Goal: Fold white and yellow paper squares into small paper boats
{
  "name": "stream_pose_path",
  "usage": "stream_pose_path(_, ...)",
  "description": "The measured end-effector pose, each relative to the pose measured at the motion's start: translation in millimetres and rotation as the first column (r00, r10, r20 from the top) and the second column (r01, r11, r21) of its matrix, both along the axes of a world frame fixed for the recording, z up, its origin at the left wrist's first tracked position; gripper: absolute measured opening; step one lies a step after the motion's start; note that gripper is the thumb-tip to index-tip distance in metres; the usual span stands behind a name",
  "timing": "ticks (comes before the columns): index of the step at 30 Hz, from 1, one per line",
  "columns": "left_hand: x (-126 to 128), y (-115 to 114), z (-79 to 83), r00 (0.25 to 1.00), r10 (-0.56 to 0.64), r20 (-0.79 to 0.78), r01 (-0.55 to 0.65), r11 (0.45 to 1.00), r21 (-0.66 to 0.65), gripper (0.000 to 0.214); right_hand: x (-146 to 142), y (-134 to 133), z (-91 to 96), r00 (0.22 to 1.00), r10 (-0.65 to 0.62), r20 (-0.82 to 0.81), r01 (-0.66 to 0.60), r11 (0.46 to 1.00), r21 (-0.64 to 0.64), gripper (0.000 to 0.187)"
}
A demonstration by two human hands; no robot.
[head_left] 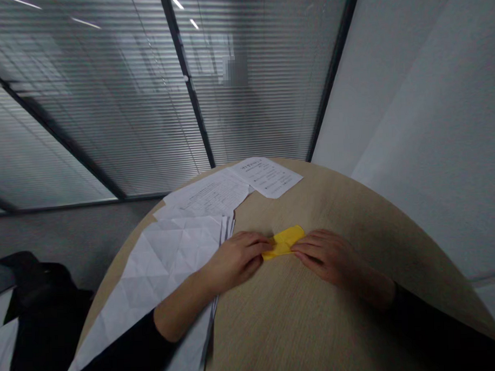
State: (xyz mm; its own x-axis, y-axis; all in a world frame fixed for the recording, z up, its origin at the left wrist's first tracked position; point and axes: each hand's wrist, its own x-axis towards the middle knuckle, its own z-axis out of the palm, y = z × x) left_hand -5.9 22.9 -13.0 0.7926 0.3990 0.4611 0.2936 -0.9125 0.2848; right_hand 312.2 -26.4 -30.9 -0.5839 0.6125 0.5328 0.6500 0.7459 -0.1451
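A small folded piece of yellow paper (284, 241) lies on the round wooden table (333, 204). My left hand (237, 257) rests at its left end, fingers curled and pressing on the paper's edge. My right hand (325, 254) lies at its right end, fingertips pinched onto the paper. Both hands lie low on the tabletop, with dark sleeves behind the wrists.
Under my left forearm lies a stack of creased white sheets (161, 264). Printed pages (267, 175) lie farther back near the table's far edge. Glass walls with blinds (106, 104) stand behind the table, and a dark bag or chair (36, 306) is at the left.
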Motion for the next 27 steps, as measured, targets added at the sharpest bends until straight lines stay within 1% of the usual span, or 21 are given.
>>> stream_pose_path(9, 1, -4, 6.0, 1.0, 0.01, -0.011, -0.011, 0.998, -0.056, 0.038, 0, 1, -4.4, 0.999, -0.021, -0.042, 0.02, 1.0, -0.021, 0.018)
stream_pose_path(15, 1, -1, 5.3, 1.0, 0.006, 0.009, -0.005, 0.998, -0.057, 0.018, 0, 0, -1.9, 1.0, -0.004, -0.019, 0.003, 0.999, -0.038, 0.022)
stream_pose_path(17, 1, 0, 4.9, 1.0, 0.004, 0.017, -0.003, 0.998, -0.063, 0.016, 0, -1, 0.8, 1.0, 0.014, -0.005, -0.014, 0.999, -0.047, 0.021)
stream_pose_path(21, 3, 0, 6.8, 1.0, 0.003, -0.009, -0.004, 0.998, -0.061, 0.017, -1, -5, 9.1, 0.998, 0.061, 0.026, -0.057, 0.993, -0.107, 0.018)
stream_pose_path(25, 4, -2, 10.9, 0.998, 0.026, -0.053, -0.031, 0.996, -0.083, 0.018, -1, -8, 14.6, 0.994, 0.11, 0.015, -0.105, 0.976, -0.191, 0.025)
stream_pose_path(27, 4, -2, 11.1, 0.998, 0.039, -0.056, -0.044, 0.995, -0.093, 0.018, -1, -8, 14.5, 0.991, 0.134, -0.013, -0.134, 0.966, -0.22, 0.033)
